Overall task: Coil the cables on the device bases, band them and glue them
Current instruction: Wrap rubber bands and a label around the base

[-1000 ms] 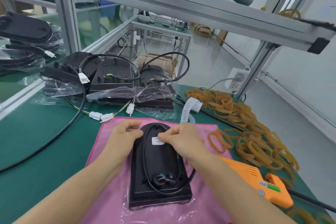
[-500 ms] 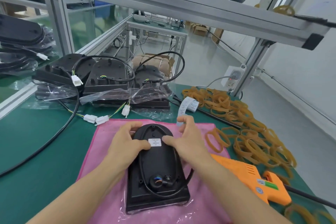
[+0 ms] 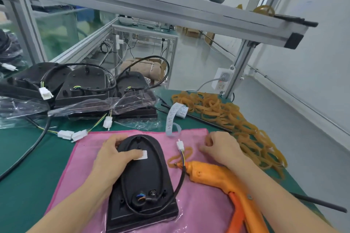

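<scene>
Black plastic device base (image 3: 145, 181) lies flat on the pink cloth (image 3: 198, 210), rounded end away from me. My left hand (image 3: 115, 159) rests on its upper left, fingers curled over the far rim, thumb pressing by the white label (image 3: 143, 155). Black cable (image 3: 178, 183) loops off the base's right side, its white connector (image 3: 180, 145) on the cloth. My right hand (image 3: 221, 147) sits on the cloth beside it, fingers loosely curled, holding nothing. One tan rubber band (image 3: 181, 155) under the connector; orange glue gun (image 3: 219, 178) just beside my wrist.
</scene>
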`<action>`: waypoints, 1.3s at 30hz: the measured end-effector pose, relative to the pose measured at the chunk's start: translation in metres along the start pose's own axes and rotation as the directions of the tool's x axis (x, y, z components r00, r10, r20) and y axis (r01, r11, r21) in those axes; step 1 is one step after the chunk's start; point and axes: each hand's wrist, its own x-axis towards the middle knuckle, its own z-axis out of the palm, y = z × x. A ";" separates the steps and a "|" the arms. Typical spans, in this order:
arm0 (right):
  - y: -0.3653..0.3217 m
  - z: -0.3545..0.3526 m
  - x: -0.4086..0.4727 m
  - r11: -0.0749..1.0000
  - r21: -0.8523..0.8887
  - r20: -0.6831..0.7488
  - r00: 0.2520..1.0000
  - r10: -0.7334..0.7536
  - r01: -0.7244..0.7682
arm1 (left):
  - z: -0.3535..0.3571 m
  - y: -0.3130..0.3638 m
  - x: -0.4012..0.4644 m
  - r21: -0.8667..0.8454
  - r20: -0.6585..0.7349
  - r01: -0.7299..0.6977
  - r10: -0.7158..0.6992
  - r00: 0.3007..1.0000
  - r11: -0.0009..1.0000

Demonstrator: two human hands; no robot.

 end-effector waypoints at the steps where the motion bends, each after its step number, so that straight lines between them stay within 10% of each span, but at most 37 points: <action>1: 0.000 0.001 0.000 1.000 -0.014 -0.030 1.000 -0.006 0.005 | -0.002 -0.001 0.000 -0.051 -0.008 -0.010 0.010 1.000 0.999; 5: 0.005 -0.001 -0.001 1.000 0.016 -0.096 0.995 0.007 -0.006 | -0.014 0.000 0.003 -0.089 -0.078 -0.055 0.049 0.996 0.994; 8: 0.006 -0.016 -0.010 0.930 0.359 -0.301 0.953 0.040 0.074 | -0.026 0.009 0.005 0.129 0.069 -0.011 0.002 0.998 0.992; 12: -0.026 -0.038 -0.024 0.157 0.987 -0.021 0.999 -0.035 0.026 | -0.029 0.022 0.006 0.347 0.248 0.037 -0.129 0.960 0.937; 16: -0.072 -0.032 -0.029 -0.282 0.922 0.223 0.959 -0.177 -0.267 | -0.022 0.028 0.008 0.240 0.203 0.144 -0.194 0.960 0.960; 21: -0.084 -0.020 -0.026 -0.257 0.882 0.378 0.919 -0.114 -0.395 | -0.020 0.029 0.010 0.224 0.186 0.068 -0.111 0.976 0.972; 28: -0.080 -0.038 -0.033 -0.631 0.661 0.170 0.900 -0.401 -0.406 | -0.008 0.030 0.004 0.455 0.086 -0.242 0.228 0.970 0.857; 31: -0.079 -0.040 -0.037 -0.443 0.841 0.070 0.875 -0.479 -0.310 | -0.007 0.029 0.007 0.553 0.074 -0.290 0.301 0.951 0.781; 35: -0.069 -0.044 -0.036 0.473 0.854 -0.089 0.956 -0.278 0.217 | -0.015 0.024 0.007 0.469 0.100 -0.090 0.048 0.994 0.879; 39: -0.053 -0.044 -0.044 0.677 0.719 0.115 0.934 -0.337 0.156 | -0.021 0.030 0.005 0.347 0.186 0.083 -0.155 0.970 0.934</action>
